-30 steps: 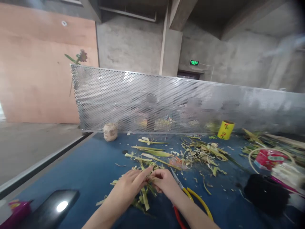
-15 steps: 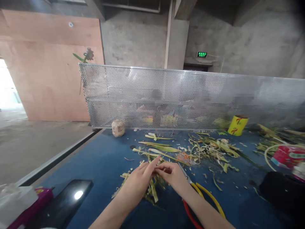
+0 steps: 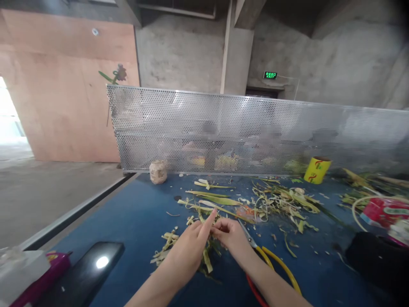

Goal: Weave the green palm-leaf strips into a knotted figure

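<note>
Stalks [image 3: 207,261], short and too tangled to count, lie on one blue table [image 3: 137,230], directly beneath a person's left hand [image 3: 191,245] and right hand [image 3: 234,238]. The two hands meet at the fingertips, one left finger held straight, the right thumb and forefinger pinched; what they grip, if anything, cannot be told. From the hands, one pair of scissors [image 3: 253,244] lies at four o'clock, one heap of peelings [image 3: 284,200] at two, one yellow roll [image 3: 317,170] beyond it, one phone [image 3: 81,273] at eight and one pale bundle [image 3: 158,172] at ten.
</note>
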